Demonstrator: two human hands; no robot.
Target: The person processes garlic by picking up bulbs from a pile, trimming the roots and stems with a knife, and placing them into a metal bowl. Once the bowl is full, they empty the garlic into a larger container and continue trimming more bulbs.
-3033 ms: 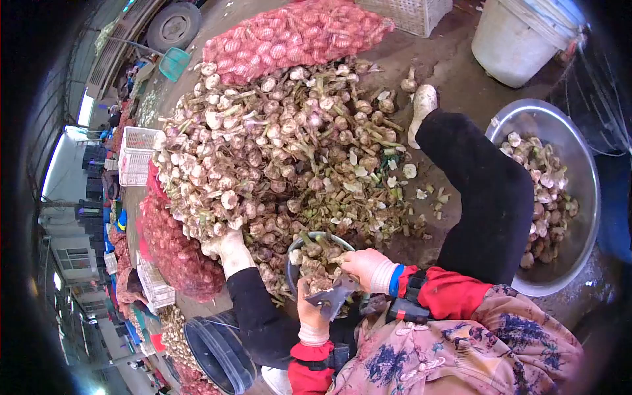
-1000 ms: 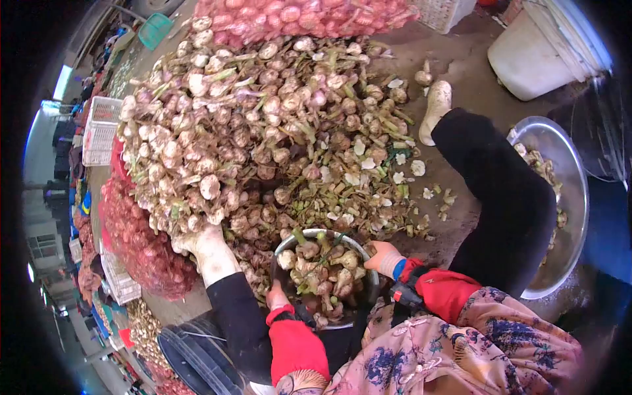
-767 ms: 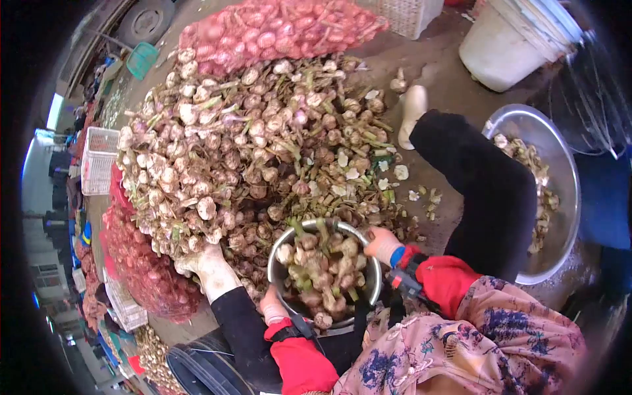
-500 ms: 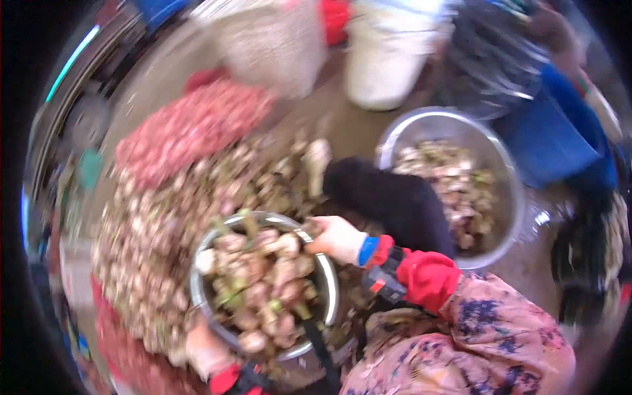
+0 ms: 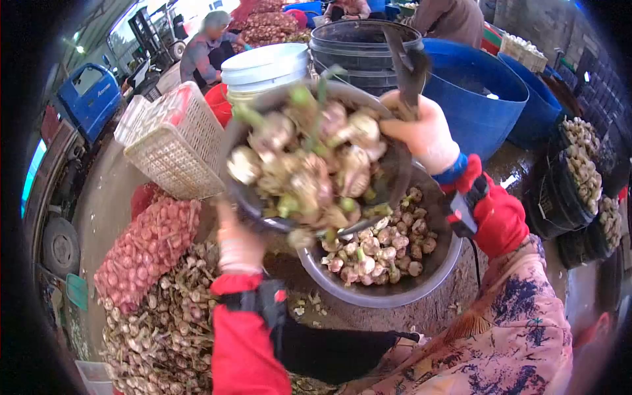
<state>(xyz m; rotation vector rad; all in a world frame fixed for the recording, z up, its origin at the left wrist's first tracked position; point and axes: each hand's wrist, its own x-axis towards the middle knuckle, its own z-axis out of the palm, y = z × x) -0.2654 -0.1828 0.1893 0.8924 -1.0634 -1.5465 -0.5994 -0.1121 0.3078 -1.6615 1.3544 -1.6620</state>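
Observation:
A metal bowl full of garlic bulbs is held up in front of me, tilted and blurred by motion. My right hand grips its right rim, and a dark blade-like tool sticks up at that hand. At the lower left side, my left hand holds the bowl, its fingertips partly hidden. Below and partly behind it stands a wide metal basin with trimmed garlic bulbs inside. One bulb is at the bowl's lower edge, over the basin's left rim.
A garlic heap and a red mesh sack lie left. Beyond are a white crate, white buckets, a black tub and a blue tub. Black baskets stand right. Other people work behind.
The bowl has been lifted from beside the garlic heap and carried right, over the wide basin. Both hands moved with it, and my view has swung up.

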